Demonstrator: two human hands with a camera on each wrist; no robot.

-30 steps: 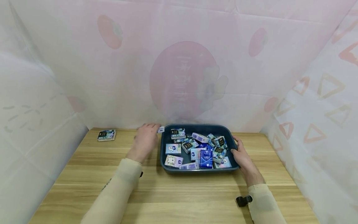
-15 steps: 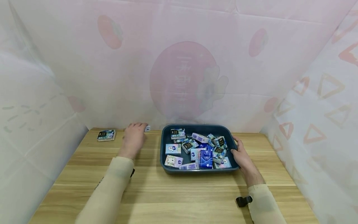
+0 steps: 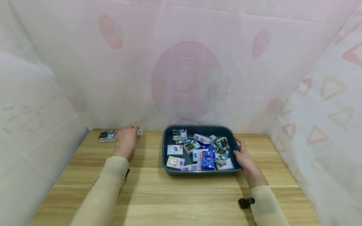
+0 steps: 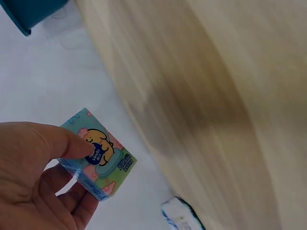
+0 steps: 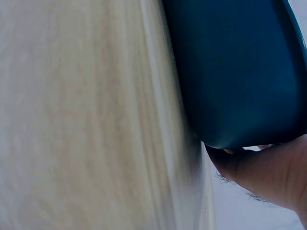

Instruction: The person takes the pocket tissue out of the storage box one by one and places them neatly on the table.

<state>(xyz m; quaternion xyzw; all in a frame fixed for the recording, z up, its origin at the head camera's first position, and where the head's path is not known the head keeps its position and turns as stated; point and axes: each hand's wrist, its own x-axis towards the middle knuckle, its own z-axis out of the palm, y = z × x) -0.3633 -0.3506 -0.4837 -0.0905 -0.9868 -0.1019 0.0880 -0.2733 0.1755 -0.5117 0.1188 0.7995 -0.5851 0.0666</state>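
In the left wrist view my left hand (image 4: 38, 167) pinches a small tissue pack (image 4: 111, 165), teal and pink with a cartoon animal, thumb over its front and fingers behind. The head view places this left hand (image 3: 126, 141) above the table's back left, just right of a dark floral tissue pack (image 3: 107, 136); only a pale end of the held pack shows there. My right hand (image 3: 246, 158) grips the right side of a dark teal plastic tub (image 3: 181, 173), thumb at the rim. Several tissue packs lie jumbled inside, among them an upright-facing blue one (image 3: 208, 160).
The wooden table (image 3: 181, 197) meets a pink-and-white printed sheet (image 3: 135, 78) along its back edge. White sheets (image 3: 31, 141) also hang at both sides. A black wrist camera (image 3: 246, 203) sits by my right cuff.
My left hand has moved left with the tissue pack, away from the tub and close to the floral pack. My right hand and the tub have stayed in place.
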